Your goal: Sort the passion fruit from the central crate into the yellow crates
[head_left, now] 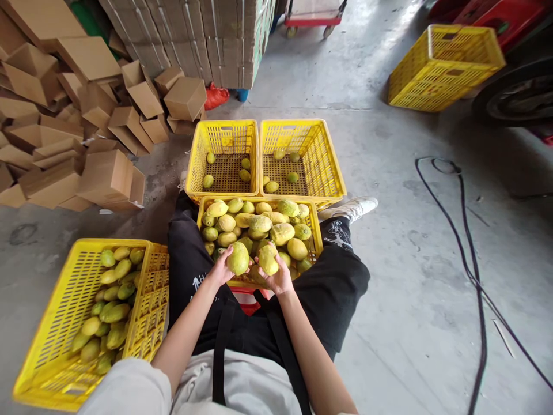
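My left hand (223, 267) is closed round a yellow-green papaya (238, 259). A second papaya (268, 259), a little paler, sits in my right hand (279, 278), its fingers wrapped round the near side. Both fruits are side by side, apart, over the near edge of a full yellow crate (317, 237) between my legs. Heaped in that crate are several green and yellow papayas (282, 233). Beyond it stand two more yellow crates, the left one (222, 128) and the right one (330, 158), each with a few papayas on its floor.
To my left is a yellow crate (52, 323) partly filled with papayas. Cardboard boxes (106, 176) lie piled at the far left, beside a tall carton stack (207, 40). Another yellow crate (444, 72) stands far right near a wheel (518, 95). A black cable (469, 242) crosses the floor.
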Motion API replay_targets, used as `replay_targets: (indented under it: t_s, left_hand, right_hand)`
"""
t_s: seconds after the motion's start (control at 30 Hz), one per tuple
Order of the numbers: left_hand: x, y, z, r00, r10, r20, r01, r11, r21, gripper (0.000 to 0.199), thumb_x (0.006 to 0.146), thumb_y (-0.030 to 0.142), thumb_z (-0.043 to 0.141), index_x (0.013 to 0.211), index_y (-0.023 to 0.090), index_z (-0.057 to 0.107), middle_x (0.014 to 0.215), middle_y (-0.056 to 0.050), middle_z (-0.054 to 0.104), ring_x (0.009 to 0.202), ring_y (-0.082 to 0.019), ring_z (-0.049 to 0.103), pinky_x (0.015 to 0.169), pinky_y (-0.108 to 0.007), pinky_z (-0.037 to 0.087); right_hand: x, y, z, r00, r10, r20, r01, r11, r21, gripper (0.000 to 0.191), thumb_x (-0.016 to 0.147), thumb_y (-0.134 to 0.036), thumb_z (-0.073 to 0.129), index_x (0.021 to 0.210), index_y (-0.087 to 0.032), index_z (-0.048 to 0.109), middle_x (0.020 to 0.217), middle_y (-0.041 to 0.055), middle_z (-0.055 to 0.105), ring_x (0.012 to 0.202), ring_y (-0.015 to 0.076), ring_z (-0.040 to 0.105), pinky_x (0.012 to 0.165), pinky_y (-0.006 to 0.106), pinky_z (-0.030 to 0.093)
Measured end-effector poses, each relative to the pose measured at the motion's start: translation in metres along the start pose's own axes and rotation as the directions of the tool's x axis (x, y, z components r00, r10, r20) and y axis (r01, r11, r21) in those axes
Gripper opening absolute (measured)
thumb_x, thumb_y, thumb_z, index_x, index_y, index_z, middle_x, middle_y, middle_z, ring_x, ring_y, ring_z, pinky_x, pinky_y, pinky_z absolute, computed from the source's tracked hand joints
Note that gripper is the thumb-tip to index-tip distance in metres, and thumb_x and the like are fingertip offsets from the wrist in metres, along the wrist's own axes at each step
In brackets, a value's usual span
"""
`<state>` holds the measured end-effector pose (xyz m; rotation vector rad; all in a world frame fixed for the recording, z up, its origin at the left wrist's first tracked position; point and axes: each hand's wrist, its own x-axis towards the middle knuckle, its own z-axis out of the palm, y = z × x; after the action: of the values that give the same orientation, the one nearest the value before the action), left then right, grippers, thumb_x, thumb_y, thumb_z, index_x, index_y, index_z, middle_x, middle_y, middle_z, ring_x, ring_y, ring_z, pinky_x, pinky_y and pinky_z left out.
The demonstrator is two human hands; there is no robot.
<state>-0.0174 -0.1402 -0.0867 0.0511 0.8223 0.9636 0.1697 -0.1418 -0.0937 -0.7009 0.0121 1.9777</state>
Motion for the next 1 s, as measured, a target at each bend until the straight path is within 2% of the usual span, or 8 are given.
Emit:
replay_targets:
  t_s: [0.13, 0.23, 0.4, 0.5, 0.6, 0.77, 0.83, 1.0]
  left_hand:
    - [0.0007, -0.0004, 0.0023, 0.999, 0.008, 0.04, -0.01, 0.998, 0.069, 0.038, 0.078, 0.042, 0.059, 0.105, 0.015, 0.055, 0.106, -0.014, 0.065, 0.084, -0.027, 0.067, 0.064, -0.036, 0.053]
    - [0.002, -0.0004, 0.0032, 0.999, 0.031, 0.022, -0.032, 0.995, 0.091, 0.038, 0.078, 0.044, 0.058, 0.101, 0.015, 0.056, 0.102, -0.013, 0.065, 0.078, -0.025, 0.066, 0.059, -0.035, 0.053]
    - [0.0024, -0.0003, 0.0052, 0.999, 0.026, 0.026, -0.028, 0.996, 0.087, 0.037, 0.081, 0.046, 0.054, 0.098, 0.014, 0.059, 0.097, -0.012, 0.065, 0.074, -0.021, 0.064, 0.06, -0.034, 0.052]
    - [0.0008, 0.0014, 0.007, 1.0, 0.006, 0.021, -0.007, 0.999, 0.04, 0.04, 0.082, 0.045, 0.051, 0.105, 0.013, 0.06, 0.097, -0.012, 0.066, 0.079, -0.024, 0.065, 0.065, -0.036, 0.053]
    - [-0.0015, 0.0045, 0.0083, 1.0, -0.007, 0.025, 0.009, 0.998, -0.06, 0.042, 0.083, 0.04, 0.048, 0.11, 0.01, 0.059, 0.101, -0.015, 0.066, 0.091, -0.028, 0.065, 0.076, -0.042, 0.052]
    - [-0.0029, 0.0073, 0.0073, 1.0, -0.029, 0.0, 0.029, 0.99, -0.141, 0.031, 0.084, 0.033, 0.048, 0.103, 0.011, 0.061, 0.095, -0.014, 0.068, 0.098, -0.03, 0.064, 0.086, -0.049, 0.049]
    - [-0.002, 0.0064, 0.0052, 0.999, -0.03, -0.027, 0.027, 0.992, -0.122, 0.026, 0.084, 0.032, 0.052, 0.099, 0.013, 0.061, 0.091, -0.011, 0.069, 0.097, -0.03, 0.065, 0.086, -0.049, 0.049]
    - [0.0, 0.0015, 0.0006, 0.999, 0.012, -0.035, -0.012, 1.0, -0.015, 0.026, 0.078, 0.034, 0.062, 0.094, 0.015, 0.06, 0.087, -0.008, 0.068, 0.092, -0.028, 0.067, 0.081, -0.045, 0.053]
  right_hand:
    - [0.0003, 0.0008, 0.0001, 0.999, -0.013, 0.029, 0.013, 1.0, 0.022, 0.055, 0.074, -0.03, 0.067, 0.126, -0.033, 0.048, 0.094, 0.0025, 0.069, 0.073, 0.0181, 0.067, 0.044, 0.021, 0.051]
    - [0.0012, 0.0026, -0.0008, 0.999, -0.012, 0.051, 0.012, 1.0, -0.007, 0.055, 0.074, -0.029, 0.067, 0.126, -0.034, 0.048, 0.098, 0.0028, 0.068, 0.074, 0.0188, 0.068, 0.048, 0.023, 0.053]
    - [0.0013, 0.0032, 0.0001, 0.999, -0.023, 0.039, 0.024, 0.999, -0.034, 0.052, 0.077, -0.03, 0.066, 0.125, -0.034, 0.048, 0.104, 0.0036, 0.068, 0.078, 0.0202, 0.069, 0.053, 0.027, 0.055]
    - [-0.0001, 0.0005, 0.0024, 0.999, -0.006, 0.035, 0.006, 1.0, 0.004, 0.046, 0.08, -0.033, 0.06, 0.124, -0.033, 0.049, 0.105, 0.0031, 0.069, 0.082, 0.0216, 0.069, 0.059, 0.034, 0.058]
    - [-0.0008, -0.0015, 0.0027, 0.998, 0.022, 0.062, -0.025, 0.998, 0.049, 0.044, 0.079, -0.029, 0.056, 0.123, -0.03, 0.053, 0.107, 0.0045, 0.069, 0.09, 0.0243, 0.068, 0.071, 0.042, 0.058]
    - [-0.0001, -0.0012, 0.001, 0.998, 0.041, 0.053, -0.045, 0.996, 0.078, 0.043, 0.078, -0.028, 0.055, 0.121, -0.028, 0.056, 0.105, 0.005, 0.07, 0.095, 0.026, 0.067, 0.084, 0.051, 0.054]
    - [-0.0001, -0.001, 0.0011, 0.999, 0.042, 0.02, -0.043, 0.997, 0.07, 0.044, 0.078, -0.029, 0.057, 0.121, -0.027, 0.055, 0.1, 0.0038, 0.071, 0.091, 0.0243, 0.068, 0.083, 0.049, 0.055]
    - [-0.0006, -0.0015, 0.0008, 0.998, 0.061, 0.015, -0.062, 0.995, 0.084, 0.045, 0.073, -0.031, 0.063, 0.117, -0.024, 0.057, 0.093, 0.0028, 0.071, 0.08, 0.0179, 0.068, 0.072, 0.035, 0.059]
